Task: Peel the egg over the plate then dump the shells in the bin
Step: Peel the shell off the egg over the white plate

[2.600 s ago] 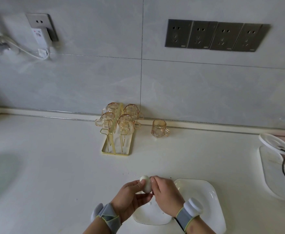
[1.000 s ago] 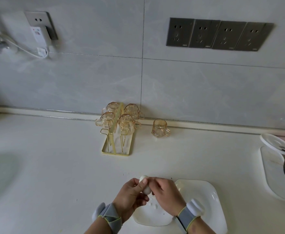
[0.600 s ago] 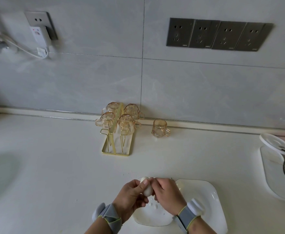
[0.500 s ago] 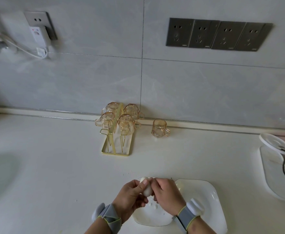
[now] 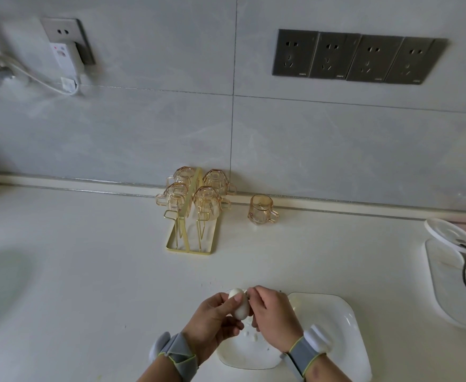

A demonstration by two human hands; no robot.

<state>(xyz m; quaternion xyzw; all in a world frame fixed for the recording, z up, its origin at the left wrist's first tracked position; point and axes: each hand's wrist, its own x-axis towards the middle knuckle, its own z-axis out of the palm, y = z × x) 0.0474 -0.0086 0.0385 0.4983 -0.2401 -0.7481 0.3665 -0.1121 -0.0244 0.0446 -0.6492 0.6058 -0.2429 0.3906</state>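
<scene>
Two hands at the near edge, each with a grey band at the wrist; left hand curled round the egg, thumb across its side, apparently to steady it; right hand with fingertips pinched at the egg's top end, probably lifting a flake of shell; egg smooth, white, oval, held just above the near-left part of the plate; plate white, glossy, squarish with rounded corners, seemingly placed below to catch what falls; shell bits, small and pale, already lying on it; peeling judged under way, dumping not yet begun; no bin in view; worktop cream, matt, a few specks near the hands; further back, wire rack, gold, carrying four amber glass cups upside down, likely to drain; one loose cup upright beside it; farthest, grey tiled wall with four dark sockets.
</scene>
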